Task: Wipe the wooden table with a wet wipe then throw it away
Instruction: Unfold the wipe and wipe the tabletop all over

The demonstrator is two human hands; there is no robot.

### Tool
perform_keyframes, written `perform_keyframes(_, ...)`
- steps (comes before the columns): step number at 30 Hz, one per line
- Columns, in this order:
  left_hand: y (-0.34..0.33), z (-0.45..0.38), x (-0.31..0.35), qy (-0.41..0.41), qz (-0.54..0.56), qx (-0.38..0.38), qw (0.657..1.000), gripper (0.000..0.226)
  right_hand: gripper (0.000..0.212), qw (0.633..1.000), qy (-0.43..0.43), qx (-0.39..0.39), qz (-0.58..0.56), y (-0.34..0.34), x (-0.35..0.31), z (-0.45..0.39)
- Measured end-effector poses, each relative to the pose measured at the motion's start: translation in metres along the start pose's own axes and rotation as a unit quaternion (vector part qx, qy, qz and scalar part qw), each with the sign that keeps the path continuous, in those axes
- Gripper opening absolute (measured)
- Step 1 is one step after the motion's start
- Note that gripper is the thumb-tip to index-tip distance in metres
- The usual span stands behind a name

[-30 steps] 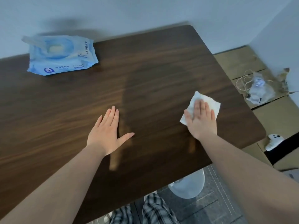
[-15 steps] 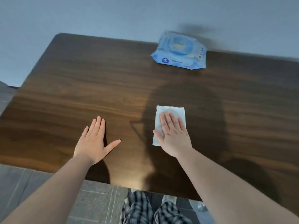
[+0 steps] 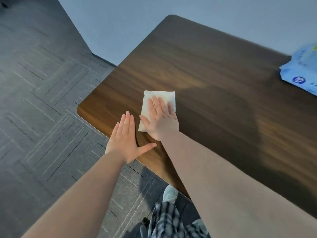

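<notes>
Wet wipe [image 3: 159, 107] now shifted toward tabletop [image 3: 205, 69] left corner, right hand [image 3: 160, 119] flat and open, pressing it down, left hand [image 3: 126, 140] spread flat at near edge, empty, blue wipes pack [image 3: 301, 73] at far right edge, print unreadable.

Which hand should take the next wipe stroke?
Right. The right hand is flat on the wet wipe; the left hand lies bare on the table edge.

Both bare forearms stretched forward; left hand [image 3: 126, 138] flat, fingers together, thumb out; right hand [image 3: 161, 117] flat, fingers spread.
</notes>
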State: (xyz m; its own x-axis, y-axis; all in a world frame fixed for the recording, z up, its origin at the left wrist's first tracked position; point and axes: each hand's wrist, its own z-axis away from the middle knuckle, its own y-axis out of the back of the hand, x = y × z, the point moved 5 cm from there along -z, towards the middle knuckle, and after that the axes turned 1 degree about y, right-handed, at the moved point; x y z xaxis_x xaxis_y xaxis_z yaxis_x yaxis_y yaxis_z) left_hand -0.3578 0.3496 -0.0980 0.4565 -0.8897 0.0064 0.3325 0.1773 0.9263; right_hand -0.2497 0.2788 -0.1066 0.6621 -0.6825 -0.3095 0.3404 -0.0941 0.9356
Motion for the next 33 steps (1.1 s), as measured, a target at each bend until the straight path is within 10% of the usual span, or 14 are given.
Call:
perform_keyframes(10,0.001,0.000,0.002,-0.007,-0.008,-0.015,1.000,0.128,0.068,0.999,0.008,-0.037,0.010,0.003,0.014,0.001)
perform_keyframes(18,0.018,0.006,0.058,-0.108,-0.078,-0.014,0.991,0.118,0.068,0.983,-0.179,-0.045,0.002,0.018,0.151,0.123)
perform_keyframes(33,-0.012,0.051,0.386,-0.377,-0.105,-0.021,0.920,0.110,0.071,0.788,-0.611,0.052,-0.053,0.052,0.406,0.510)
